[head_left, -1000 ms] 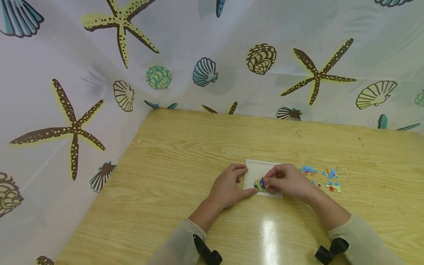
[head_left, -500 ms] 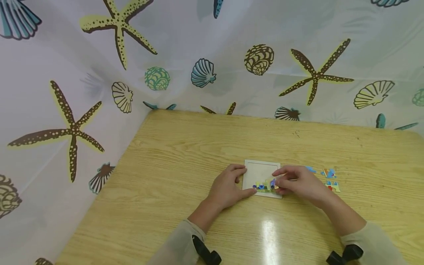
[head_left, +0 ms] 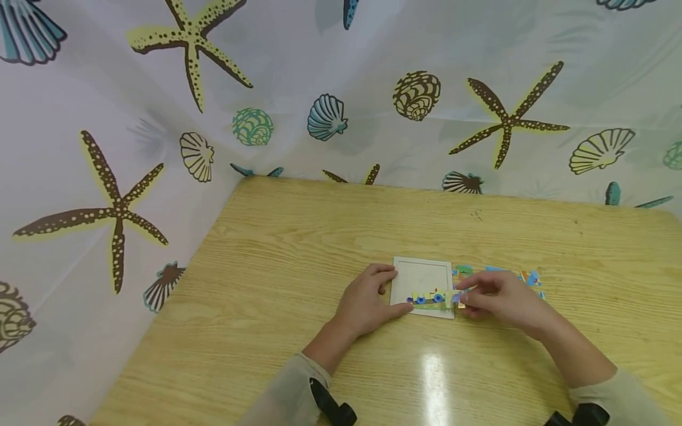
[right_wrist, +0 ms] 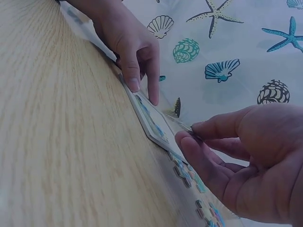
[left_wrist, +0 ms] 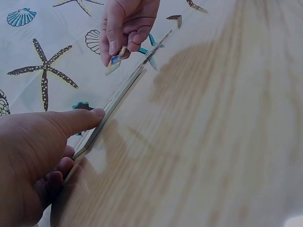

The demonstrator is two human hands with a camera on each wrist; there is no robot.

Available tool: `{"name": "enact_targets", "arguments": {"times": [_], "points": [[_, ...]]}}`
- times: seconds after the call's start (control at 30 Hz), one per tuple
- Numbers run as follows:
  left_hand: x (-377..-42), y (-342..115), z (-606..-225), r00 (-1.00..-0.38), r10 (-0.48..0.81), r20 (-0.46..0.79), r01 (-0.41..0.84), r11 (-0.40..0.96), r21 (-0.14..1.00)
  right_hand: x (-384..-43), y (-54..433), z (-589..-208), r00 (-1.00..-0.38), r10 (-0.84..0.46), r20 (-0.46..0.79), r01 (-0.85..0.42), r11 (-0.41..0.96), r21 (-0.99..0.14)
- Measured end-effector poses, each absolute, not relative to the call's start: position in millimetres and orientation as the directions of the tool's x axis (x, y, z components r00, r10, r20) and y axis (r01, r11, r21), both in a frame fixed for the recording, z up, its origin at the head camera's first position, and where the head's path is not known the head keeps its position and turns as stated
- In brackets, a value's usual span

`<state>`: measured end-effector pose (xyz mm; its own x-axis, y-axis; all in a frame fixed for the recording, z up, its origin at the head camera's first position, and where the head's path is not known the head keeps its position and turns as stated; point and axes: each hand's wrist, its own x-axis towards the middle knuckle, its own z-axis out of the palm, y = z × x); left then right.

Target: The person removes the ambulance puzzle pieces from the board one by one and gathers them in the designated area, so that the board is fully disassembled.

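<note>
A square white puzzle tray [head_left: 423,275] lies on the table, with joined puzzle pieces [head_left: 428,300] picturing blue wheels along its near edge. My left hand [head_left: 364,300] holds the tray at its left side, thumb on the near edge and fingers at the left edge. Over the tray's right edge, my right hand [head_left: 506,303] pinches a puzzle piece [left_wrist: 113,64] between thumb and index finger. That piece is raised above the tray in the left wrist view; the fingertips hide part of it.
Loose puzzle pieces [head_left: 531,278] lie right of the tray, partly covered by the right hand. More loose pieces [right_wrist: 187,172] show beyond the tray's corner in the right wrist view. A shell-patterned cloth [head_left: 373,130] hangs behind the wooden table [head_left: 298,236].
My right hand has moved right, from over the tray's near edge to its right edge, with a puzzle piece pinched. The joined pieces are now uncovered. The left hand has stayed in place.
</note>
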<state>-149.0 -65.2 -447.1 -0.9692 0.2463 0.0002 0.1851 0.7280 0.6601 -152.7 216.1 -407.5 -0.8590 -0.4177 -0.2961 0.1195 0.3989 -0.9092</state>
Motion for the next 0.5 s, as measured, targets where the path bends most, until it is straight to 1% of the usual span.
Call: {"name": "enact_targets", "arguments": {"times": [0.17, 0.5], "points": [[-148.9, -63.8, -447.3, -0.970, 0.244, -0.006, 0.179, 0.730, 0.660, -150.8, 225.6, -407.2, -0.850, -0.444, -0.285, 0.080, 0.425, -0.902], [-149.1, -64.1, -446.3, -0.970, 0.243, -0.005, 0.179, 0.727, 0.664, -147.9, 230.2, -408.9, -0.846, -0.431, -0.314, 0.113, 0.431, -0.895]]}}
